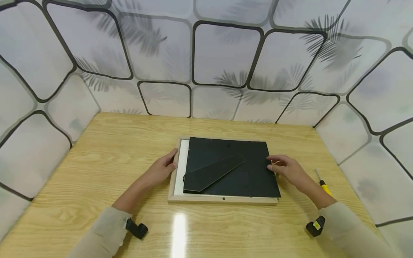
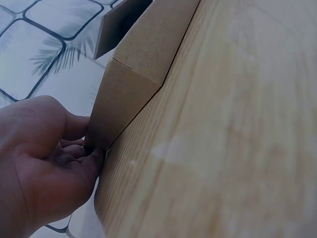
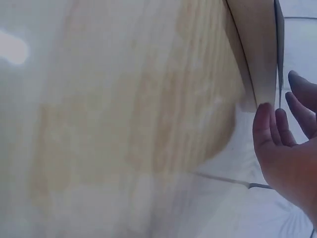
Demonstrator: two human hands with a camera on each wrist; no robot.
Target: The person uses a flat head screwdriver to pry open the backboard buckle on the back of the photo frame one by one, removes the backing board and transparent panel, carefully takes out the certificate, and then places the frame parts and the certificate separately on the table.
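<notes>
A wooden picture frame [image 1: 195, 199] lies face down on the table, its black backing board [image 1: 255, 172] shifted right and skewed over it. The board's stand leg [image 1: 213, 173] lies diagonally across its back. A white strip [image 1: 181, 168] shows along the frame's left inner side. My left hand [image 1: 162, 168] grips the frame's left side, thumb above and fingers curled at the lower edge in the left wrist view. My right hand [image 1: 288, 171] is at the board's right edge, thumb and forefinger apart. In the right wrist view its other fingertips [image 3: 265, 116] are beside the frame's side.
A screwdriver [image 1: 324, 184] with a yellow and black handle lies right of the right hand. Patterned walls [image 1: 222, 53] border the wooden table [image 1: 129, 136] at the back and both sides. Light glares off the tabletop before the frame.
</notes>
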